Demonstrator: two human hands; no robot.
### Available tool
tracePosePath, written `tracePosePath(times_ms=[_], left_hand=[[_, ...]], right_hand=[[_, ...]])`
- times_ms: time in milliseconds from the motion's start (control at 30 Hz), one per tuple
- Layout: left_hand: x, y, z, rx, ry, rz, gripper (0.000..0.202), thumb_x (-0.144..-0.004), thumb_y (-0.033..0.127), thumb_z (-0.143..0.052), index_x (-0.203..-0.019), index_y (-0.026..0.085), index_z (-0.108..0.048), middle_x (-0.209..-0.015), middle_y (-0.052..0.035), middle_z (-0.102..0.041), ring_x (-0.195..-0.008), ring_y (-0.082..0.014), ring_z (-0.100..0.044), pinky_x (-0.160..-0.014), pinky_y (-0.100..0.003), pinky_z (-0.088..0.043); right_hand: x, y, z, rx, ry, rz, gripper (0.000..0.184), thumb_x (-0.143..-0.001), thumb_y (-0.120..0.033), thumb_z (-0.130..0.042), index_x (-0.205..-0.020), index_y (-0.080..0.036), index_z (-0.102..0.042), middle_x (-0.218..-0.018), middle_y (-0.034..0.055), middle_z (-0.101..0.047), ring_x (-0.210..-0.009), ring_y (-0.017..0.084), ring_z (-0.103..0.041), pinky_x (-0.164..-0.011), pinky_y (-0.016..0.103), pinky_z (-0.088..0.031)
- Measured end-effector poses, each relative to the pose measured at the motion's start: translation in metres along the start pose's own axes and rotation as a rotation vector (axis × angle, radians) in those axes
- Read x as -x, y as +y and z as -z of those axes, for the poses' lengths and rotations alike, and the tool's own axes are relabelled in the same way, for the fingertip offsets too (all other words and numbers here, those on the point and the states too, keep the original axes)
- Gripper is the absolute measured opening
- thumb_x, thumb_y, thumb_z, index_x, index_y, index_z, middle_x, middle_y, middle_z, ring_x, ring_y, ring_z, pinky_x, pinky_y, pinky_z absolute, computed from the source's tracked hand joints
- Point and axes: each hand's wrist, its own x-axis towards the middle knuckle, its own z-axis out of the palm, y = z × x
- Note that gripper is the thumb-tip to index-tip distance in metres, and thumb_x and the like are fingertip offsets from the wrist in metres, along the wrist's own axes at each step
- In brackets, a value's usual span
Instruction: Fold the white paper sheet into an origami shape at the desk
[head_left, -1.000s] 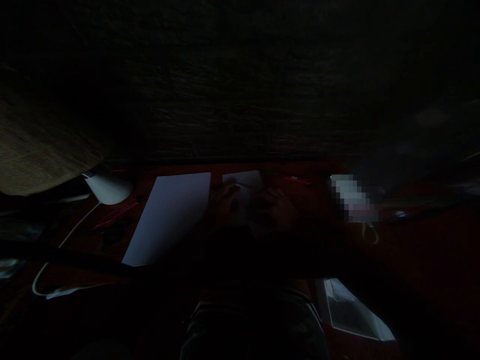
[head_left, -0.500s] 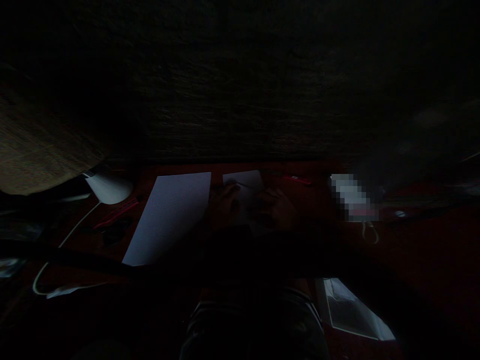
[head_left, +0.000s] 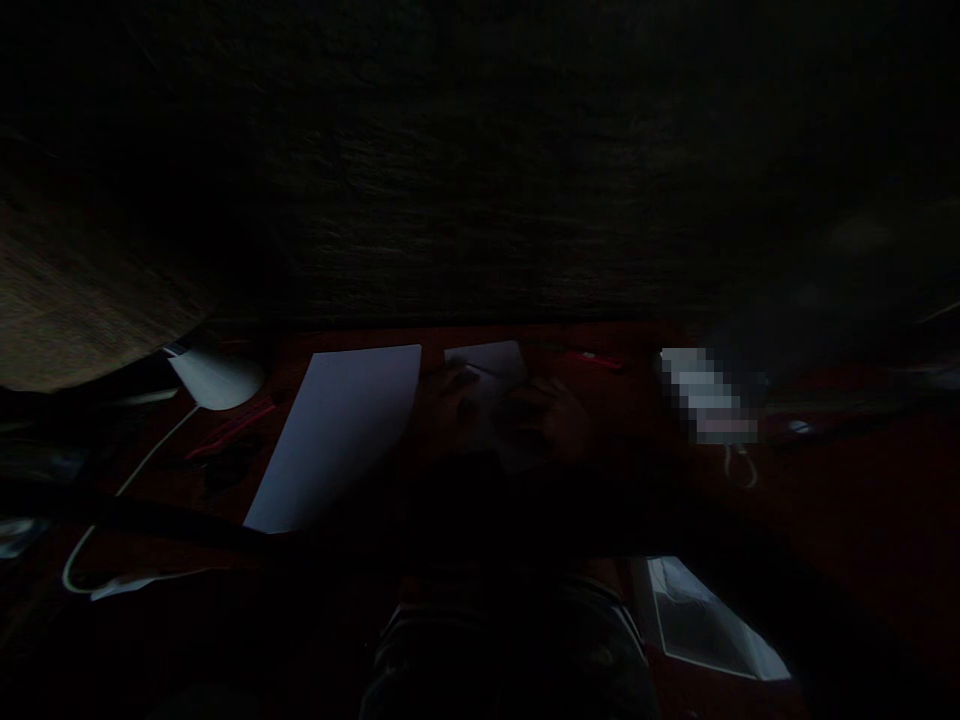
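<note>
The scene is very dark. My left hand (head_left: 446,405) and my right hand (head_left: 551,412) rest side by side on a small white sheet of paper (head_left: 491,362) on a reddish table (head_left: 825,480). Both hands lie on the sheet with fingers bent over it, and the dim light hides whether they pinch it. A larger white sheet (head_left: 337,430) lies flat just left of my left hand.
A white lamp head (head_left: 216,376) with a white cable (head_left: 112,500) sits at the left. Red pens (head_left: 232,425) lie beside it, another red pen (head_left: 592,358) at the back. A white box (head_left: 705,620) is at the lower right.
My hands have shifted slightly on the small sheet; my left fingers have moved a little over its near edge. Nothing else has moved.
</note>
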Motion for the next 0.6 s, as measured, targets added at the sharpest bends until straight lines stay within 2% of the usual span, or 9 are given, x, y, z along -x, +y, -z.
tracePosePath(times_ms=[167,367,600], left_hand=[[0.001,0.003,0.004,-0.031,-0.006,0.025,0.045,-0.095,0.033,-0.063,-0.138,0.022,-0.065,-0.165,-0.0106,-0.042,-0.149,-0.034,-0.043,-0.123,-0.053,-0.037],[-0.002,0.008,0.008,-0.039,-0.052,0.011,0.045,-0.094,0.028,-0.058,-0.139,0.021,-0.062,-0.159,-0.0098,-0.052,-0.146,-0.032,-0.047,-0.122,-0.053,-0.037],[-0.005,0.01,0.011,-0.033,-0.062,0.007,0.047,-0.09,0.023,-0.058,-0.137,0.02,-0.061,-0.158,-0.01,-0.054,-0.148,-0.0308,-0.044,-0.123,-0.051,-0.036]], right_hand=[[0.0,0.0,-0.003,0.002,0.017,-0.015,0.032,-0.089,-0.032,-0.078,-0.121,-0.036,-0.081,-0.135,0.0081,-0.07,-0.12,0.031,-0.051,-0.097,0.048,-0.038],[0.0,-0.001,0.0,-0.005,0.011,-0.012,0.033,-0.09,-0.03,-0.078,-0.122,-0.037,-0.08,-0.135,0.0075,-0.069,-0.12,0.031,-0.052,-0.097,0.048,-0.038],[0.0,-0.001,-0.002,-0.02,0.014,-0.019,0.035,-0.089,-0.03,-0.078,-0.123,-0.036,-0.08,-0.136,0.0087,-0.069,-0.121,0.032,-0.052,-0.099,0.05,-0.038]])
